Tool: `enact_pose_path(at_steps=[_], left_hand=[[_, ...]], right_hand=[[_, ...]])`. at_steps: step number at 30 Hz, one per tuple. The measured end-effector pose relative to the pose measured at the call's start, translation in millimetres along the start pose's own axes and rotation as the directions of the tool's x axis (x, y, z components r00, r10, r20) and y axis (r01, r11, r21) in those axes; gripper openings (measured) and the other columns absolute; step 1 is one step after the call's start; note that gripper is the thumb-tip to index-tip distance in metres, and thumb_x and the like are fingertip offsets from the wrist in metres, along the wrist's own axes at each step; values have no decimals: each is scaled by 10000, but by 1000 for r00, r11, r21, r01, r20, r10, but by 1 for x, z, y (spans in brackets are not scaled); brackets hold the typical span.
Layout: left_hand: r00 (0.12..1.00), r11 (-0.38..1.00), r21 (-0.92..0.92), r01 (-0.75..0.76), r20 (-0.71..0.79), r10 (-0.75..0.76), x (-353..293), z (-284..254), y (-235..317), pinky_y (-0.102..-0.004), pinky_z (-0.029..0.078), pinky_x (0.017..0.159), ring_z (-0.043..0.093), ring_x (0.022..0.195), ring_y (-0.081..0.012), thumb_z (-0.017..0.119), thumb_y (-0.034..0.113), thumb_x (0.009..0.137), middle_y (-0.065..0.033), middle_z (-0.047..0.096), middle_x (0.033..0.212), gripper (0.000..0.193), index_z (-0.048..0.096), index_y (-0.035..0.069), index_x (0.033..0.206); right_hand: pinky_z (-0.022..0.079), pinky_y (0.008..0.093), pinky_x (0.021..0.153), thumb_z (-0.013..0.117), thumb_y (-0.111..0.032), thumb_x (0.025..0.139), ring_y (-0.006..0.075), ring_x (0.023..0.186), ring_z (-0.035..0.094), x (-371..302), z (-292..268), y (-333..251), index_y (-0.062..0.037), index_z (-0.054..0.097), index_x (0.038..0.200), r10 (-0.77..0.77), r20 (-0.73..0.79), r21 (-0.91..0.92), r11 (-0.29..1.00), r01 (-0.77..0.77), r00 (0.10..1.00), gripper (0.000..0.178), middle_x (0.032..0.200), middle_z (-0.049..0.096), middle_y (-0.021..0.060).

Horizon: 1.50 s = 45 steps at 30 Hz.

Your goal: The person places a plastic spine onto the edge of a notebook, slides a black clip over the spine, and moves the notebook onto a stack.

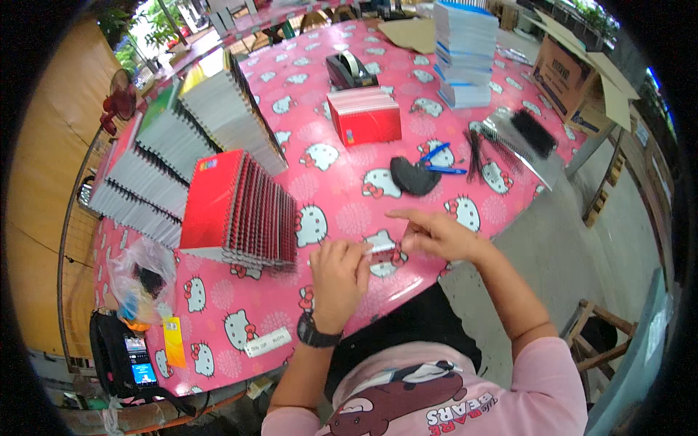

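Observation:
My left hand (339,270), with a dark watch on its wrist, is over the near edge of the table, fingers curled together. Whatever they pinch, if anything, I cannot make out; a whitish patch by the fingertips may be only the cloth's print. Facing it, my right hand (436,236) has its index finger stretched out and the others bent, holding nothing that shows. Beyond the right hand lies a black pad-like object (414,176) beside blue-handled pliers (445,169). Left of my left hand stands a stack of red spiral-bound notebooks (243,211).
Taller notebook stacks (156,160) stand at the left. Further back are a smaller red stack (366,120), a tape dispenser (351,70) and a tall paper pile (464,54). Black binding coils (534,134) lie at the right, a phone (140,361) at the near left.

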<state>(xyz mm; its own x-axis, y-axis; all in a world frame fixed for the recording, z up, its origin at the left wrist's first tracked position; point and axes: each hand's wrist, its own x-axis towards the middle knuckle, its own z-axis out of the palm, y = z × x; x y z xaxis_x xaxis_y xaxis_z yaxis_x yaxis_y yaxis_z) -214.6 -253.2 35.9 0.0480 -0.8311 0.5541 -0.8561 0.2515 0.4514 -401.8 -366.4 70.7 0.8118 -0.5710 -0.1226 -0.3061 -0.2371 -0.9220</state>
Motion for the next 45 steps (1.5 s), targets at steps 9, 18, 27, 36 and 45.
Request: enact_pose_path(at_steps=[9, 18, 27, 36, 45], left_hand=[[999, 999, 5, -33, -3, 33, 3, 8, 20, -371, 352, 703, 512, 817, -237, 641, 103, 718, -44, 554, 839, 201, 601, 97, 915], [996, 996, -34, -84, 3, 84, 1, 10, 30, -370, 348, 688, 508, 793, -236, 649, 103, 716, -47, 547, 808, 201, 600, 103, 912], [999, 998, -48, -47, 4, 47, 2, 12, 25, -366, 344, 676, 509, 783, -237, 659, 134, 725, -52, 551, 805, 198, 600, 99, 911], [998, 997, -77, -18, 54, 22, 2, 7, 26, -369, 347, 699, 515, 784, -261, 631, 164, 768, -81, 567, 818, 142, 591, 84, 879], [996, 999, -43, -7, 85, 10, 0, 10, 26, -376, 347, 715, 520, 801, -260, 615, 202, 791, -71, 569, 816, 171, 567, 70, 888]], right_hand=[[457, 306, 689, 558, -77, 855, 168, 744, 576, -3, 5, 5, -55, 474, 1223, -340, -28, -242, 915, 324, 940, 378, 783, 566, 80], [449, 285, 653, 588, -92, 850, 137, 722, 556, -4, 7, 14, -38, 513, 1141, -211, 27, -98, 972, 213, 977, 306, 784, 560, 55], [457, 351, 644, 600, -155, 832, 241, 731, 593, -3, 7, 21, -28, 589, 941, -368, 44, -307, 880, 363, 929, 168, 781, 587, 110], [470, 393, 693, 621, -325, 805, 314, 786, 593, 7, -14, 18, -42, 506, 1179, -123, -104, -265, 960, 92, 987, 483, 866, 605, 157], [430, 432, 813, 690, -264, 743, 383, 950, 491, 69, -43, 101, -18, 487, 1105, -272, -673, -585, 764, -271, 687, 482, 1041, 478, 200]])
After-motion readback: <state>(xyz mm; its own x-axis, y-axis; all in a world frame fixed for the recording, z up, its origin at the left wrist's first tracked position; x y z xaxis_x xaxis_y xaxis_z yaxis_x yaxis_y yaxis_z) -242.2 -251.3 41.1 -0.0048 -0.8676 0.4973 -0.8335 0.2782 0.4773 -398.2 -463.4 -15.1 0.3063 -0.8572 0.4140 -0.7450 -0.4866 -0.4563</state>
